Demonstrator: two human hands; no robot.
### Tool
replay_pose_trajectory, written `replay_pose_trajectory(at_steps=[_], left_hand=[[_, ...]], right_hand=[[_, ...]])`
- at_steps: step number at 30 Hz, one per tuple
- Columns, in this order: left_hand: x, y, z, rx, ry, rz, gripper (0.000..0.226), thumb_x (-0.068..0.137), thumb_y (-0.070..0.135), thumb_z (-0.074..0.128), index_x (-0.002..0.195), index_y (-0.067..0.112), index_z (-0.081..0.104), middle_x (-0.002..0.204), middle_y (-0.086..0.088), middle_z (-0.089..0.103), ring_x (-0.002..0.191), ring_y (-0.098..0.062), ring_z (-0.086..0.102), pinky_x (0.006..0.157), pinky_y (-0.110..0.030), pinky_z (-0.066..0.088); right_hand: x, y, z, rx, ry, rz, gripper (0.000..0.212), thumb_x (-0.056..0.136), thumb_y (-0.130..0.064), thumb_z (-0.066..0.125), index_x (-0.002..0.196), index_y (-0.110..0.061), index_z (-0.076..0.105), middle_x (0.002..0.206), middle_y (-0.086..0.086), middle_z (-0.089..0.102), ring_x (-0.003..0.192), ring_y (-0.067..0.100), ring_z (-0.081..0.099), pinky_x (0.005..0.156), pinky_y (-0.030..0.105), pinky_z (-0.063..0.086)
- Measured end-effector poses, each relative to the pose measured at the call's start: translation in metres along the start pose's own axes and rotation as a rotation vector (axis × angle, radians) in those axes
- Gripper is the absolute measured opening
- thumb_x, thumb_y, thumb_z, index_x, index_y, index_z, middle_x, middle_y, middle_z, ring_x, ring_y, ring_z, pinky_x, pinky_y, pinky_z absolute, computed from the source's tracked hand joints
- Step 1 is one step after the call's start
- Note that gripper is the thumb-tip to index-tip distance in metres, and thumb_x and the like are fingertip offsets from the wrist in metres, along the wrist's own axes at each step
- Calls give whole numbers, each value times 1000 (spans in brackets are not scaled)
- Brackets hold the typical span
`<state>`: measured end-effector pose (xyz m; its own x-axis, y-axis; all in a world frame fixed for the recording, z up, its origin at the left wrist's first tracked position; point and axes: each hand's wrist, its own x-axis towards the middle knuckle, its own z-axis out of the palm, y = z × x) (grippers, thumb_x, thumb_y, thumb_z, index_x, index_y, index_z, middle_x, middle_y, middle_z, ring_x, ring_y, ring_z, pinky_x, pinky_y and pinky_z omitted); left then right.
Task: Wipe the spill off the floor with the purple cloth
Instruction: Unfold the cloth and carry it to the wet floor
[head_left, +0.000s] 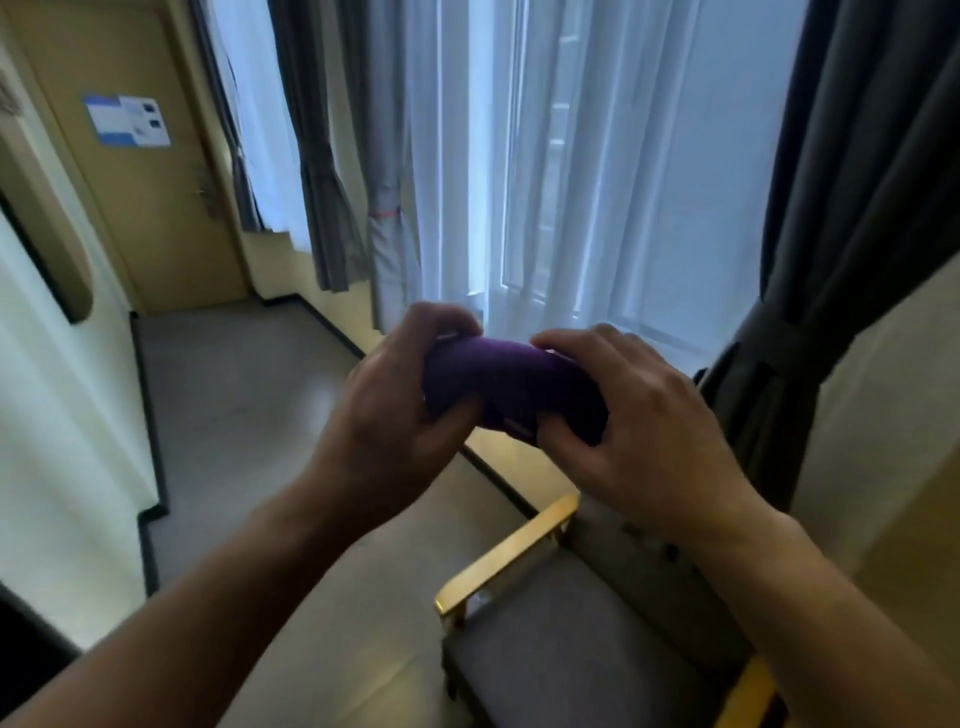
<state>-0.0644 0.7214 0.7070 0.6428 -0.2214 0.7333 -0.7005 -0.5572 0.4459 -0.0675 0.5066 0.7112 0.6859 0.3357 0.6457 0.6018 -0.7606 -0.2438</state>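
Observation:
The purple cloth (506, 382) is bunched into a thick roll and held up in mid-air in front of the window. My left hand (395, 400) grips its left end, fingers curled over the top. Its right end is clasped by my right hand (639, 415), thumb underneath. The grey floor (234, 415) stretches away to the left below the hands. No spill shows on the visible floor.
A grey-cushioned chair with yellow wooden arms (506, 551) stands right below my hands. White sheer curtains (571, 182) and dark grey drapes (831, 234) cover the window ahead. A closed wooden door (145, 208) ends the corridor at far left. A white wall (62, 389) flanks the left.

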Motion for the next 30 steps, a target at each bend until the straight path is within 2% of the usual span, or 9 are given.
replay_pose_trajectory(at_steps=[4, 7, 11, 14, 17, 21, 25, 27, 30], left_hand=[[7, -27, -41, 12, 43, 4, 44, 86, 18, 73, 123, 21, 48, 109, 9, 58, 94, -4, 62, 69, -20, 56], [15, -59, -61, 18, 71, -19, 46, 86, 16, 75, 124, 17, 49, 109, 7, 60, 94, -6, 62, 71, -18, 55], [32, -115, -74, -20, 103, -49, 55, 82, 22, 79, 126, 23, 46, 117, 14, 58, 108, 1, 58, 84, -10, 49], [53, -164, -79, 7, 69, -68, 64, 77, 34, 78, 130, 32, 43, 123, 15, 56, 118, -2, 55, 95, -13, 47], [81, -210, -81, 12, 28, -66, 62, 80, 32, 76, 133, 29, 44, 126, 10, 58, 120, -8, 56, 98, -17, 48], [123, -264, -85, -18, 35, -33, 48, 85, 24, 71, 129, 22, 50, 117, 8, 62, 111, -11, 59, 92, -30, 54], [158, -320, -78, -75, 13, -16, 42, 87, 24, 70, 124, 13, 53, 109, 0, 63, 100, -18, 62, 83, -40, 55], [177, -348, -73, -118, 7, -4, 40, 88, 28, 70, 122, 13, 54, 107, 0, 64, 97, -18, 62, 79, -39, 56], [204, -395, -66, -237, -53, 9, 44, 87, 30, 73, 122, 16, 52, 108, 4, 63, 97, -13, 64, 75, -26, 57]], right_hand=[[40, -40, 29, -11, -83, -72, 78, 82, -61, 69, 147, -35, 35, 128, -11, 57, 97, 7, 60, 79, 27, 55], [72, -53, 65, 30, 17, -72, 57, 86, -48, 70, 135, -32, 45, 114, -10, 68, 84, 10, 65, 70, 27, 58], [109, -50, 114, 105, 116, 6, 47, 86, -38, 74, 127, -26, 55, 102, -10, 70, 77, 5, 60, 66, 5, 38], [144, -38, 151, 190, 154, 46, 45, 88, -35, 74, 127, -22, 57, 100, -10, 68, 78, 7, 62, 67, 7, 42], [182, -24, 183, 241, 173, 55, 43, 88, -36, 72, 125, -21, 56, 98, -12, 67, 78, 8, 64, 67, 13, 50], [234, -11, 220, 271, 179, 69, 42, 87, -40, 68, 123, -20, 57, 94, -18, 60, 75, 3, 62, 67, 10, 49], [278, 10, 254, 249, 182, 114, 39, 86, -43, 68, 118, -26, 55, 88, -18, 61, 72, 4, 64, 64, 21, 57], [299, 20, 270, 233, 188, 151, 38, 84, -45, 69, 115, -29, 54, 84, -19, 62, 71, 4, 64, 64, 24, 58], [332, 35, 298, 192, 198, 218, 36, 81, -47, 73, 107, -30, 54, 77, -17, 62, 66, 4, 64, 61, 26, 58]])
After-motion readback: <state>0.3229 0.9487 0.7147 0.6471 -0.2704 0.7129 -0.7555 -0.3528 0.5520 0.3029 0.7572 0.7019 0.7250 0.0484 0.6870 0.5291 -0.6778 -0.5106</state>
